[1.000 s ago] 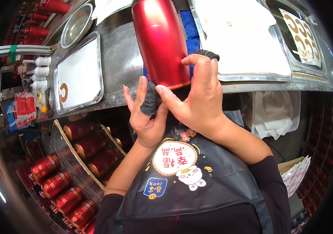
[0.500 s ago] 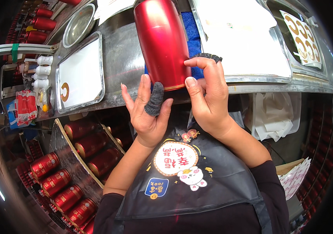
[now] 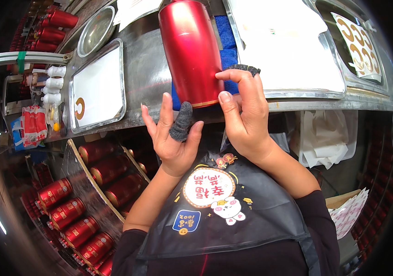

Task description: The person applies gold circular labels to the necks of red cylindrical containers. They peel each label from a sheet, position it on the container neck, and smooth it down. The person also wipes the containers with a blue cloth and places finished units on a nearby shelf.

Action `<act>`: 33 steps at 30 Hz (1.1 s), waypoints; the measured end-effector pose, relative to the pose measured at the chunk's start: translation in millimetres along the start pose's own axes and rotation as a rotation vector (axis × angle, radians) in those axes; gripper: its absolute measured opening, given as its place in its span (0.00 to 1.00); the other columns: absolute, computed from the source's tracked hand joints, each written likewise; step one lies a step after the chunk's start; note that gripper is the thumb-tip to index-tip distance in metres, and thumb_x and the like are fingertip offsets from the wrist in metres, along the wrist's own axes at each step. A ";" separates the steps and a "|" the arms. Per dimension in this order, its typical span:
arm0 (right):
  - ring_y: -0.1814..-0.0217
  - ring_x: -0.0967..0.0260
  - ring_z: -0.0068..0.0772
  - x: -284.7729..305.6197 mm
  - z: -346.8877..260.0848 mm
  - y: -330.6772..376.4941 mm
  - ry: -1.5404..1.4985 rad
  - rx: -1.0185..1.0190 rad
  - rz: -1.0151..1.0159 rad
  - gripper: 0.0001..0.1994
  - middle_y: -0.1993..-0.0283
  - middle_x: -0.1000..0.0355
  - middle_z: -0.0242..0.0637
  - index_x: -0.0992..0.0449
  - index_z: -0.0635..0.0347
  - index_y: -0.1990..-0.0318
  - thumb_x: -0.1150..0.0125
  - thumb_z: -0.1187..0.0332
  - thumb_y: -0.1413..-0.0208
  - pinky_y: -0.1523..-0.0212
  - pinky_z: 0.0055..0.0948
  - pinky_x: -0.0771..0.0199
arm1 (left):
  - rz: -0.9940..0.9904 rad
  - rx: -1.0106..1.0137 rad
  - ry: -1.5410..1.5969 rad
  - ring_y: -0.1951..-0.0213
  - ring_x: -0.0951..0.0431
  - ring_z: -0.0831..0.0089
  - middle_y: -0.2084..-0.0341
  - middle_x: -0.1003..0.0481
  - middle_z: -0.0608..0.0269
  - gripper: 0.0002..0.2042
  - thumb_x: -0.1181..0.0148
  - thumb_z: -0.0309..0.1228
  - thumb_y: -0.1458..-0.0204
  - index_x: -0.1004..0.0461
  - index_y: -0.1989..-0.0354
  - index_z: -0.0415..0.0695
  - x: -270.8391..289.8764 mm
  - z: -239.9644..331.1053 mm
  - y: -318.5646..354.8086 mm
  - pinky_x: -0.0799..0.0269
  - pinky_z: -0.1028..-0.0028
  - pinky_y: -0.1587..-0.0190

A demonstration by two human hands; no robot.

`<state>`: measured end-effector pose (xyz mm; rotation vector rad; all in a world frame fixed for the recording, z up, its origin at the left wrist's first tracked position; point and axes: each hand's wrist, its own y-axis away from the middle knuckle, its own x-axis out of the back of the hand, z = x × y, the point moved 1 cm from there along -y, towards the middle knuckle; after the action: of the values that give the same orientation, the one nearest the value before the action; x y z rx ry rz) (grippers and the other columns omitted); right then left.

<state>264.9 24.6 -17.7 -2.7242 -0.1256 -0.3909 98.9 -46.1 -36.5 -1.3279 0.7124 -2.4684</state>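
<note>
Hands are sitting together at the near edge of the steel worktop point(image 3: 145, 78), and I am logging them in turn. The right hand point(image 3: 244, 122) is resting against the lower end of the red canister point(image 3: 192, 50), thumb tip at its gold rim and fingers curling around its right side, one fingertip wearing a dark grey cot point(image 3: 244, 69); the grip is light, more a steadying touch than a clamp. The left hand point(image 3: 173, 135) is standing released, palm toward me, fingers spread and pointing up, just below the canister's rim; whether it is touching I cannot tell. One of its fingers is wearing a grey cot point(image 3: 181, 122) as well.

The canister is lying tilted on the worktop, its base toward me, over a blue cloth point(image 3: 226, 43).

I am noting a metal tray point(image 3: 97, 87) to the left, lined white and carrying one gold C-shaped sticker point(image 3: 80, 109). A second tray point(image 3: 288, 50) to the right is holding white sheets. A far-right tray point(image 3: 366, 46) is showing several gold ring stickers on white backing. Rows of red canisters point(image 3: 86, 207) with gold labels are lying on the lower shelf at left. A round black apron badge point(image 3: 212, 186) with red and white print is sitting below the wrists.
</note>
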 end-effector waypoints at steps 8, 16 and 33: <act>0.65 0.36 0.34 -10.6 -2.0 2.9 0.108 0.035 0.074 0.23 0.52 0.31 0.44 0.31 0.64 0.48 0.28 0.70 0.50 0.73 0.29 0.35 | -0.012 -0.045 -0.019 0.52 0.20 0.60 0.36 0.32 0.42 0.19 0.28 0.26 0.53 0.21 0.51 0.37 -3.1 -4.7 3.2 0.61 0.36 0.31; 0.61 0.31 0.45 -1.6 -6.5 0.9 0.013 -0.053 0.004 0.17 0.53 0.30 0.43 0.30 0.62 0.49 0.39 0.74 0.46 0.67 0.36 0.27 | -0.074 -0.119 -0.145 0.36 0.30 0.44 0.35 0.33 0.42 0.17 0.28 0.27 0.58 0.17 0.56 0.45 4.1 9.3 -17.7 0.61 0.35 0.32; 0.79 0.32 0.27 24.9 -5.9 28.8 0.060 0.420 -0.110 0.17 0.65 0.22 0.38 0.23 0.65 0.49 0.41 0.83 0.47 0.77 0.27 0.36 | 0.024 0.043 0.133 0.29 0.41 0.46 0.30 0.42 0.39 0.34 0.27 0.24 0.58 0.30 0.37 0.39 -2.4 3.7 -25.6 0.65 0.43 0.28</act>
<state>291.3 -3.4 -15.7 -2.2961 -0.3056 -0.4231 103.7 -24.5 -23.0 -1.1425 0.6961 -2.5566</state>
